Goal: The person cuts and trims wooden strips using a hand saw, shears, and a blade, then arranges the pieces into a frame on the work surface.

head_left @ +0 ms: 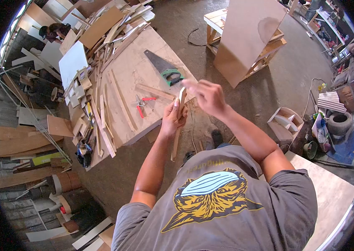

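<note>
Two hands on one narrow light wooden strip (178, 125), held upright just off the bench's near edge.
Left hand (172, 120) is clamped around the strip mid-length; right hand (208, 97) at its top end, fingers blurred, grip unclear. On the plywood bench (133, 71): green-handled handsaw (163, 68) near the right edge, red-handled pliers (142, 104) by the near edge.

A plywood-topped table (143, 75) in the upper middle of the frame carries a handsaw (162, 67), red-handled pliers (142, 104), long wood strips (122, 100) and piled offcuts (110, 25).
</note>
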`<state>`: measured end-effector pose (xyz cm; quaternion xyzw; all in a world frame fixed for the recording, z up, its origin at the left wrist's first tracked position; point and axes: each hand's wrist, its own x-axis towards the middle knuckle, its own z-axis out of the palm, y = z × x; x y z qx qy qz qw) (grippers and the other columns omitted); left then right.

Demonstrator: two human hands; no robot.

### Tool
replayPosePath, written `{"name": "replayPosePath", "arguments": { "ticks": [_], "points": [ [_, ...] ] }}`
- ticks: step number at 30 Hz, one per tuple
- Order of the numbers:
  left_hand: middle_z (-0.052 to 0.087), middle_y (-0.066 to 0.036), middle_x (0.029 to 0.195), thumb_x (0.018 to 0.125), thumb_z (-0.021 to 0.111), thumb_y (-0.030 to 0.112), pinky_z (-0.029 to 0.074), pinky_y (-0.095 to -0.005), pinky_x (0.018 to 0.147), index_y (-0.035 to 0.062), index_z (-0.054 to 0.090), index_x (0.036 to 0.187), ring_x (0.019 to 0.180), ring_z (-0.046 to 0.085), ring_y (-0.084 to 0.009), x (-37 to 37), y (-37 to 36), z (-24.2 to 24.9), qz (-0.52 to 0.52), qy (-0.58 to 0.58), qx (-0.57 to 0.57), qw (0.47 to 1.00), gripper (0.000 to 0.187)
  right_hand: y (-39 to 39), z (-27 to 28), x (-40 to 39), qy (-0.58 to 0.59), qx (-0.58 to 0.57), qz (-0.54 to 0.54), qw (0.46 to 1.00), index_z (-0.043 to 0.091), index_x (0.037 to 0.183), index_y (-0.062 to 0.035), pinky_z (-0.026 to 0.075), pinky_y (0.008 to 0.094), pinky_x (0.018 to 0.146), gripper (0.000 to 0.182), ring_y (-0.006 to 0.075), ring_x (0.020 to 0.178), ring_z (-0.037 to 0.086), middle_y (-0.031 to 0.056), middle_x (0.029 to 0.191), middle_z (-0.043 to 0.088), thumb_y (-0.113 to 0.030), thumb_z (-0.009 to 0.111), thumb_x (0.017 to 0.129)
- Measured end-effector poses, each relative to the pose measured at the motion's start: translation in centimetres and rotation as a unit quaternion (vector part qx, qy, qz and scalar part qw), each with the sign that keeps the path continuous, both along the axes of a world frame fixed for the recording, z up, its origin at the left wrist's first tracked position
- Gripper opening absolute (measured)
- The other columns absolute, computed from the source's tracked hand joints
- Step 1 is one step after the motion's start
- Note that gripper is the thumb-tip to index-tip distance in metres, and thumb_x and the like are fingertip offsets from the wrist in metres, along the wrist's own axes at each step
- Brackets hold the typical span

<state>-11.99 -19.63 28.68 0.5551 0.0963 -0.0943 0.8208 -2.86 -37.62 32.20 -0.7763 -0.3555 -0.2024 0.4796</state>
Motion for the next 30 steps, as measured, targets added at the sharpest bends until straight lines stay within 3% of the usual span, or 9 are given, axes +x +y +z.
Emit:
{"name": "replayPosePath", "arguments": {
  "ticks": [4,8,13,16,20,22,24,25,30],
  "points": [
    [0.051,0.003,0.075,0.112,0.043,0.049,0.027,-0.0217,0.042,0.0146,0.058,0.135,0.048,0.037,-0.0046,-0.7,-0.3,0.8,-0.005,-0.008,-0.030,1.000,0.044,-0.5,-1.4,1.9,0.037,-0.086,-0.079,0.993,0.077,0.123,-0.0152,0.058,0.0364,0.063,0.030,0.0259,0.072,0.073,0.0111,0.087,0.075,-0.009,0.069,0.094],
    [0.051,0.004,0.075,0.112,0.044,0.049,0.028,-0.0219,0.042,0.0158,0.056,0.140,0.048,0.037,-0.0043,-0.3,-0.1,-0.2,0.005,0.005,-0.032,0.999,0.045,0.2,-1.0,0.6,-0.048,0.008,0.049,0.998,0.076,0.125,-0.0156,0.058,0.0364,0.064,0.034,0.0251,0.075,0.074,0.0110,0.089,0.075,-0.005,0.068,0.094],
    [0.049,0.004,0.073,0.112,0.044,0.049,0.028,-0.0231,0.042,0.0139,0.060,0.133,0.048,0.036,-0.0042,0.8,0.0,-1.4,0.014,0.004,0.008,1.000,0.044,-0.2,-1.7,3.3,0.025,-0.020,-0.006,0.999,0.077,0.125,-0.0201,0.057,0.0352,0.062,0.037,0.0209,0.073,0.074,0.0079,0.084,0.074,-0.004,0.069,0.093],
    [0.049,0.004,0.073,0.112,0.045,0.045,0.028,-0.0239,0.044,0.0130,0.066,0.126,0.050,0.037,-0.0040,1.7,0.3,-2.5,0.001,0.017,0.059,0.998,0.041,-0.4,-3.2,4.0,0.009,-0.022,0.087,0.996,0.077,0.124,-0.0187,0.056,0.0348,0.060,0.034,0.0218,0.073,0.074,0.0088,0.085,0.075,-0.006,0.069,0.094],
    [0.050,0.003,0.076,0.112,0.049,0.035,0.038,-0.0258,0.055,0.0073,0.069,0.128,0.062,0.046,-0.0073,3.5,-0.3,-2.6,0.014,-0.032,0.185,0.982,0.038,-1.5,-6.1,9.3,0.133,-0.044,-0.008,0.990,0.074,0.127,-0.0173,0.060,0.0382,0.076,0.030,0.0289,0.091,0.077,0.0118,0.106,0.078,-0.016,0.065,0.098],
    [0.051,0.002,0.077,0.112,0.052,0.029,0.044,-0.0273,0.064,0.0039,0.067,0.134,0.070,0.051,-0.0102,4.7,-0.5,-2.8,0.019,-0.066,0.323,0.944,0.037,-0.8,-5.1,8.7,0.234,0.017,0.075,0.969,0.074,0.121,-0.0089,0.059,0.0360,0.078,0.030,0.0248,0.092,0.077,0.0132,0.104,0.078,-0.023,0.074,0.094],
    [0.059,-0.002,0.081,0.110,0.055,0.025,0.047,-0.0298,0.072,0.0018,0.064,0.137,0.080,0.057,-0.0121,5.6,0.0,-2.3,0.014,-0.056,0.340,0.939,0.037,-0.2,-4.8,9.2,0.257,-0.019,0.145,0.955,0.073,0.117,-0.0050,0.058,0.0352,0.079,0.034,0.0223,0.092,0.076,0.0133,0.102,0.078,-0.027,0.078,0.091],
    [0.064,-0.004,0.084,0.109,0.056,0.022,0.049,-0.0311,0.076,0.0007,0.062,0.139,0.086,0.060,-0.0131,5.9,0.3,-2.2,0.010,-0.048,0.348,0.936,0.038,0.1,-4.6,10.1,0.282,-0.147,0.154,0.935,0.072,0.112,-0.0036,0.058,0.0351,0.082,0.039,0.0213,0.091,0.076,0.0130,0.100,0.077,-0.029,0.084,0.086],
    [0.074,-0.016,0.100,0.103,0.066,0.028,0.053,-0.0349,0.081,0.0022,0.065,0.136,0.091,0.069,-0.0201,9.2,5.2,-4.2,0.032,-0.129,0.431,0.893,0.041,4.7,-7.6,13.9,0.312,-0.092,0.195,0.925,0.071,0.110,-0.0036,0.057,0.0342,0.081,0.033,0.0209,0.089,0.075,0.0133,0.098,0.077,-0.020,0.085,0.085]
  ]
}}
